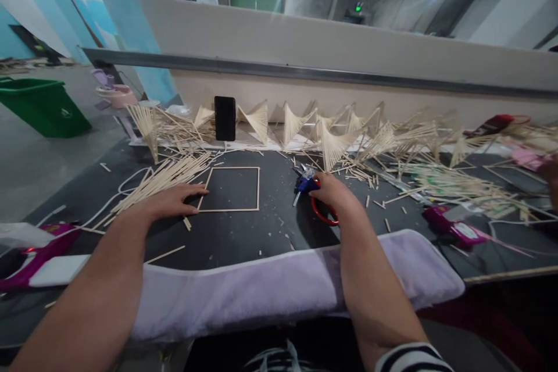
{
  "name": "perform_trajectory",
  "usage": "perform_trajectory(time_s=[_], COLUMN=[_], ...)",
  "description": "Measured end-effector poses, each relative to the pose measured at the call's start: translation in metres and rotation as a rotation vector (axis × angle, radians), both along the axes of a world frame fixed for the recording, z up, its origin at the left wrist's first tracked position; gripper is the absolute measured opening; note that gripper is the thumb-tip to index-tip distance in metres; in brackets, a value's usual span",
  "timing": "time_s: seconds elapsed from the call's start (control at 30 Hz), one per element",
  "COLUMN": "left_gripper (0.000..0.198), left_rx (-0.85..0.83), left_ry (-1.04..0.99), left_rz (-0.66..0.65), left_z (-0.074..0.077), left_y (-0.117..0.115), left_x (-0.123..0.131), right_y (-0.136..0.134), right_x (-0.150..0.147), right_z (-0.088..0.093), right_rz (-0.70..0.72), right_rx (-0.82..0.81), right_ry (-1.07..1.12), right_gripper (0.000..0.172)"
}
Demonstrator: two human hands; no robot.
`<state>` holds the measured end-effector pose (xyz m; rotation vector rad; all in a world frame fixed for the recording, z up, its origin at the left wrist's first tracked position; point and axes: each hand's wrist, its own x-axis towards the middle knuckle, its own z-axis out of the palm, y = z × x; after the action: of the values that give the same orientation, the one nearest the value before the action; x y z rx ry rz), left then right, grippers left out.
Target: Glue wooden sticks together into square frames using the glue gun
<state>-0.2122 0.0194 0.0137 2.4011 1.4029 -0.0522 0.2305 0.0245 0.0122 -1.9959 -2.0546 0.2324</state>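
Observation:
My left hand (174, 200) lies flat on the dark table, fingers stretched out, fingertips touching the left side of a square frame of thin wooden sticks (231, 189). A loose pile of sticks (161, 177) lies just beyond that hand. My right hand (333, 192) is curled over a tool with red handle loops and a blue part (311, 192), gripping it on the table right of the frame. Short stick offcuts lie scattered between both hands.
Fan-shaped stick structures (331, 139) line the back of the table below a white partition. A black phone (225, 118) stands upright among them. Pink glue guns lie at left (39, 250) and right (453, 226). A lilac towel (279, 285) pads the front edge. A green bin (43, 104) stands at left.

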Motion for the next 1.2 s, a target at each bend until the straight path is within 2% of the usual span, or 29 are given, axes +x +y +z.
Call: perform_trajectory(time_s=[0.23,0.33,0.43,0.53,0.6,0.7,0.83,0.97,1.1,1.2], left_gripper=[0.064,0.062,0.062,0.062,0.061,0.061,0.061,0.060,0.060,0.059], left_rx=[-0.005,-0.015,-0.029,-0.040,-0.037,-0.034,-0.038,-0.032,-0.025,-0.028], left_ry=[-0.007,0.005,0.008,0.014,0.016,0.011,0.014,0.009,-0.014,-0.029], left_rz=[-0.007,-0.003,0.008,0.018,0.016,0.014,0.029,0.020,0.053,0.040], left_z=[0.000,0.004,0.009,0.013,0.013,0.012,0.013,0.013,0.010,0.010], left_y=[-0.002,-0.006,-0.010,-0.013,-0.013,-0.012,-0.014,-0.016,-0.015,-0.015], left_x=[0.000,0.003,0.007,0.011,0.012,0.011,0.011,0.012,0.013,0.013], right_y=[0.000,0.000,-0.001,-0.007,-0.015,-0.027,-0.035,-0.037,-0.043,-0.049], right_x=[-0.004,-0.001,-0.001,-0.011,-0.022,-0.039,-0.059,-0.095,-0.146,-0.178], right_z=[0.000,0.003,0.009,0.019,0.025,0.029,0.032,0.043,0.044,0.026], right_rz=[-0.041,-0.037,-0.010,0.132,0.262,0.372,0.368,0.396,0.408,0.291], right_rx=[-0.072,-0.015,0.081,0.056,-0.049,-0.186,-0.280,-0.241,-0.299,-0.381], right_ry=[-0.070,-0.013,0.215,0.644,0.871,0.964,0.955,1.023,1.330,1.610], right_gripper=[0.054,0.053,0.055,0.057,0.056,0.055,0.037,0.029,0.025,0.022])
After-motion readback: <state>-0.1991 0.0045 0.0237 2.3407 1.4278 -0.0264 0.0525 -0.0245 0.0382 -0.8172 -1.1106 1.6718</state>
